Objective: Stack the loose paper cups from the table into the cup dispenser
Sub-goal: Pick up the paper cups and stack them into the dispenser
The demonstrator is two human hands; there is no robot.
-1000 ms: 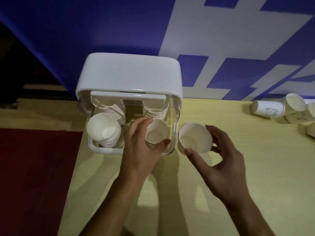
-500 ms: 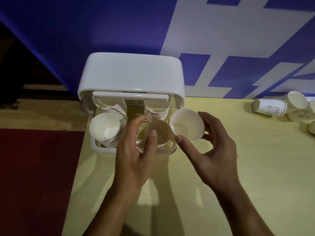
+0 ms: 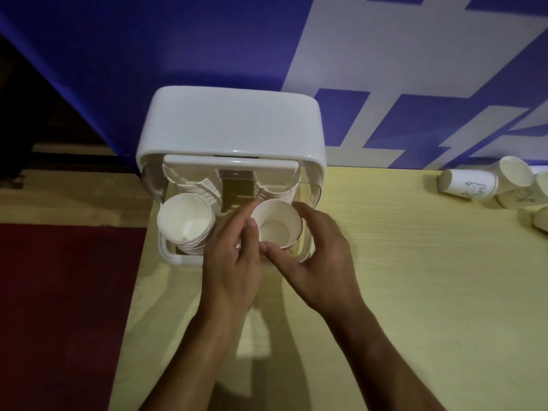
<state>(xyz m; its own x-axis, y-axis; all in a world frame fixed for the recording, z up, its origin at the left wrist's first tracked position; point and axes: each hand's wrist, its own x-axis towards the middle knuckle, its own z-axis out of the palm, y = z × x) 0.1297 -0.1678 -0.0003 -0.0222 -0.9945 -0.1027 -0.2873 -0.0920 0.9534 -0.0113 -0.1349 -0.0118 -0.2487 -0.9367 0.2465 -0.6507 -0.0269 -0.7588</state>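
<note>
We see the right hand curled round a paper cup, thumb on its near rim and fingers round its far side, holding it mouth-up over the right-hand stack in the white cup dispenser. The left hand lies against the cup's left wall; whether it grips, we cannot tell. More loose cups lie tipped over far right on the surface.

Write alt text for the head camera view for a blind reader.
A right hand holds a white paper cup at the right-hand stack in a white cup dispenser, with the left hand against the cup's side. Far right on the table lie loose cups.
</note>
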